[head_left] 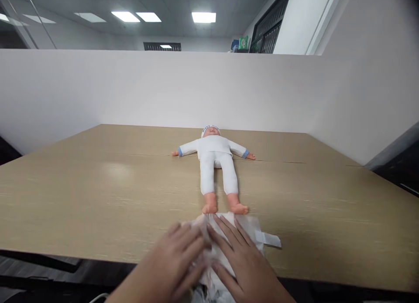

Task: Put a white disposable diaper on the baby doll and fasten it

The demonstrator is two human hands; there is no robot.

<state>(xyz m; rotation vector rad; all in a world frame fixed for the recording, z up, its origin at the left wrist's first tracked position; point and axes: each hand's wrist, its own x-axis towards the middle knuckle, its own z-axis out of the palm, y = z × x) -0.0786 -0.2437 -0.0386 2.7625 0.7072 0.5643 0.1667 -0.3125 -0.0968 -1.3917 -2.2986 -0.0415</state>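
A white diaper [252, 226] lies spread at the table's front edge, with one fastening tab [271, 240] sticking out to the right. My right hand [244, 259] rests flat on it, fingers spread. My left hand [178, 255], blurred by motion, is over the diaper's left part with its fingers slightly bent and the thumb apart from them; nothing shows in its grasp. Just beyond the diaper a baby doll [214, 159] in a white suit and cap lies on its back, arms out, feet toward me. Its feet are close to the diaper's far edge; whether they touch I cannot tell.
The wooden table [98, 198] has a thin seam running across behind the doll's legs. A white partition [157, 89] stands along the far side, and a wall [366, 85] rises at the right. Dark floor and a table leg [49, 260] show below the front left edge.
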